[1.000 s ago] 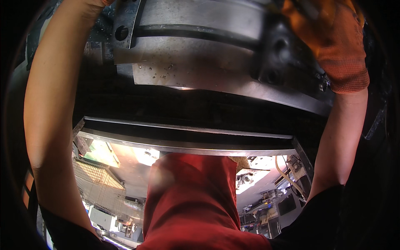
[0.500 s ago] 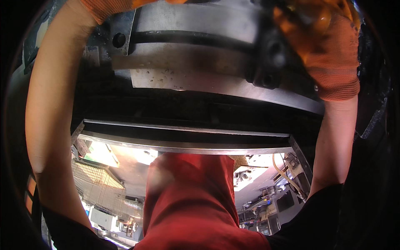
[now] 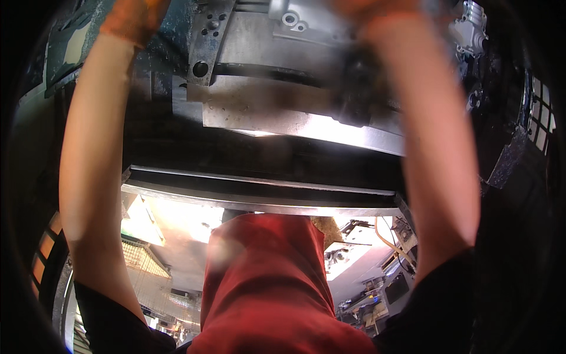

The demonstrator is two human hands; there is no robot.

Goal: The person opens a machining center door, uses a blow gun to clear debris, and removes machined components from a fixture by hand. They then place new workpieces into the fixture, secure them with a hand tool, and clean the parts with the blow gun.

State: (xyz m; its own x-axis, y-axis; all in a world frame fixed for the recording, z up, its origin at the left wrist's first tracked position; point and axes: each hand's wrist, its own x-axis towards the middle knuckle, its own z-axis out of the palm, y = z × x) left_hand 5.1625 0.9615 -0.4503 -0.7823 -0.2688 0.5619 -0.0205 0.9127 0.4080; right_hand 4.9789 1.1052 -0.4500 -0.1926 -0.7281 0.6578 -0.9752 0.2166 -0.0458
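My left hand (image 3: 134,20), in an orange knitted glove, reaches up at the upper left; its fingers are cut off by the top edge. My right hand (image 3: 386,9), gloved in orange too, is smeared by motion at the top, and its fingers do not show. Between the two hands sits a silver-grey cast metal part (image 3: 312,26) with round bosses, nearest to the right hand. Close to my left hand stands a steel bracket (image 3: 206,44) with several drilled holes. What either hand touches is hidden.
Below the casting runs a curved bright steel plate (image 3: 306,125). A metal-edged ledge (image 3: 265,206) crosses in front of my red apron (image 3: 265,271). Another silver casting (image 3: 470,29) is at the upper right. A wire mesh cage (image 3: 147,262) shows at the lower left.
My right hand has moved left and up, out toward the top edge. Less of the left glove shows now. The view has shifted, bringing the silver castings into sight.
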